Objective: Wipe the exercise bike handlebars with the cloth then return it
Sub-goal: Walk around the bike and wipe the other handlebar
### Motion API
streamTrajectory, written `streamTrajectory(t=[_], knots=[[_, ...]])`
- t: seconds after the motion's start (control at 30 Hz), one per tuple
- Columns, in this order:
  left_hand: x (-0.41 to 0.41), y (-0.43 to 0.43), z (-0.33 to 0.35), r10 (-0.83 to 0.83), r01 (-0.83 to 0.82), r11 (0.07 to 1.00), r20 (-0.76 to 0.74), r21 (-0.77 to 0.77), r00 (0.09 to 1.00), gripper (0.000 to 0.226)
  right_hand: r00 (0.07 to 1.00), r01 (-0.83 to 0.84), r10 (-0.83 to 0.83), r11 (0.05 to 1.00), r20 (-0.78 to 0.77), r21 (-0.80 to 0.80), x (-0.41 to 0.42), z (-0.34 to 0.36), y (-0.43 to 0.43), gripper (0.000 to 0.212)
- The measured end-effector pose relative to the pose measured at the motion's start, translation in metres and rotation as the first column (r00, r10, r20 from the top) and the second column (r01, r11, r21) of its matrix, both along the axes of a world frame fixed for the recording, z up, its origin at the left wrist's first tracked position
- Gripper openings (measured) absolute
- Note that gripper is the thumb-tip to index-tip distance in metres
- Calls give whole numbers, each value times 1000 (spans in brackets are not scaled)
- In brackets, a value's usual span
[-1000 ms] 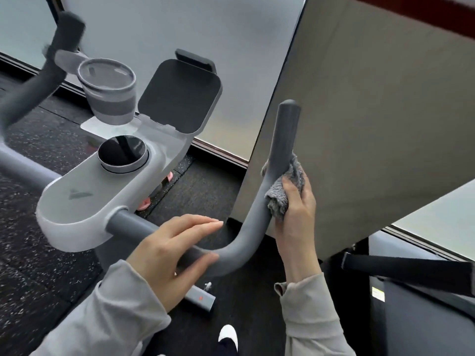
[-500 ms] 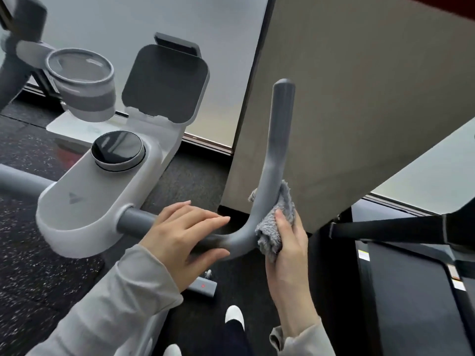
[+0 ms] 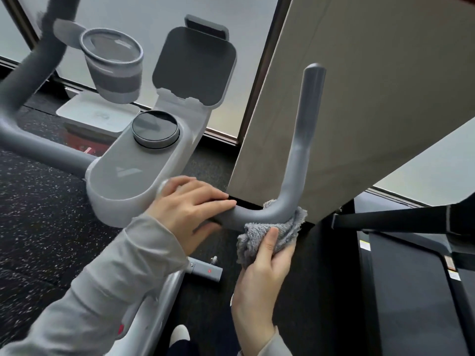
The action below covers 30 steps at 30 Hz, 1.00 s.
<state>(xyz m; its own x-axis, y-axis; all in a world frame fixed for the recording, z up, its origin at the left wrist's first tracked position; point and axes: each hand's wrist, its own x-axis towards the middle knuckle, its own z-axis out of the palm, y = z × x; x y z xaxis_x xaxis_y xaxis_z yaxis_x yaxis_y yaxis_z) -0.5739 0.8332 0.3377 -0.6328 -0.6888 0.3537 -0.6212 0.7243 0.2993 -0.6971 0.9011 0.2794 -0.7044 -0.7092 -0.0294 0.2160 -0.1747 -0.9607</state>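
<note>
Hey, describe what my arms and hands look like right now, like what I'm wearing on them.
The left hand and right hand are bare: no gloves, and no ring or watch shows. Both arms wear long, loose, light grey sleeves. The left sleeve is creased and reaches the wrist. The right sleeve shows only its cuff at the bottom edge of the picture.
</note>
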Motion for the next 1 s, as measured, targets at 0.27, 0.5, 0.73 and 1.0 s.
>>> streamTrajectory(t=[0.27,0.5,0.73,1.0], knots=[[47,-10,-1,156,-156,984,-14,-81,988,36,999,38,-38,998,9,-46,40,-7,3,58],[63,-14,-4,91,-97,993,-92,-65,992,32,981,-21,21,1000,191,-3,91,-1,-11,64],[77,-11,-12,41,-54,995,-149,-81,988,27,971,-123,120,992,205,6,122,1,-27,42],[72,-8,-9,95,-112,990,-178,-86,979,27,920,-332,313,942,237,41,83,-10,15,34]])
